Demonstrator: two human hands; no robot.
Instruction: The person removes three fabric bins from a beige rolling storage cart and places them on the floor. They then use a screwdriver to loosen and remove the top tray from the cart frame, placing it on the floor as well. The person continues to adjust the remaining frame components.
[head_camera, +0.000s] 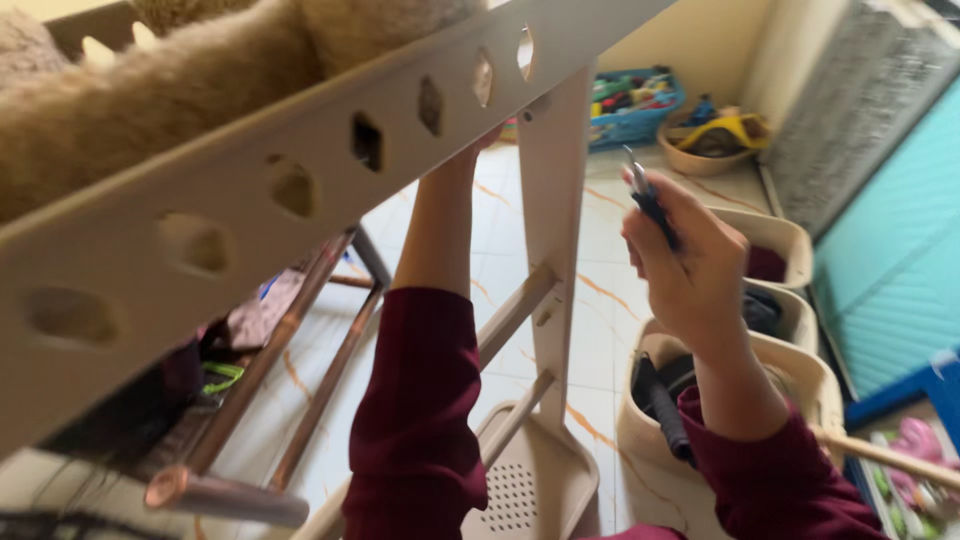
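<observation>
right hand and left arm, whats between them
In the head view, the beige upright post of the plastic rack stands between the right hand, holding a dark tool, and the raised left forearm.

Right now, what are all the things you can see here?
Plastic rack frame: one, beige with cut-out holes, slanting across the top left.
Rack leg: one, beige, upright in the middle.
Fluffy fabric: tan, lying on top of the rack.
Metal tubes: copper coloured, lower left.
Beige tubs: three, in a row on the right, holding dark items.
Blue basket: one, far back, full of coloured things.
Round bowl: one, tan, beside the blue basket.
Floor: white tiles with orange veins.
Small tool: one, dark handle with a metal tip, in the right hand.
Left hand: reaches up behind the rack frame, fingers hidden.
Right hand: raised, gripping the small tool.
</observation>
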